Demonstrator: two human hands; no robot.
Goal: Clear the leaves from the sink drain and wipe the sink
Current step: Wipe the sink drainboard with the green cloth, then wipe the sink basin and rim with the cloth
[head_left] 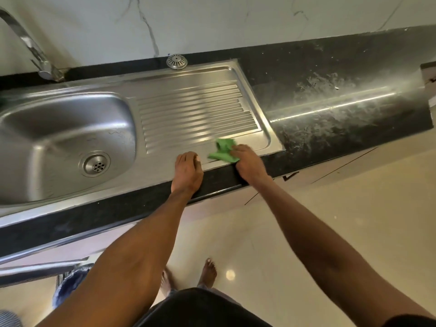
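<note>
A stainless steel sink fills the left of the view, with a round drain in its basin; no leaves show on it. To its right lies the ribbed drainboard. My right hand presses a green cloth onto the drainboard's front right corner. My left hand rests flat on the sink's front rim beside it, fingers together, holding nothing.
A chrome tap rises at the back left. A loose metal strainer cap sits on the back ledge. The black counter to the right is streaked with white residue. My bare feet stand on the tiled floor.
</note>
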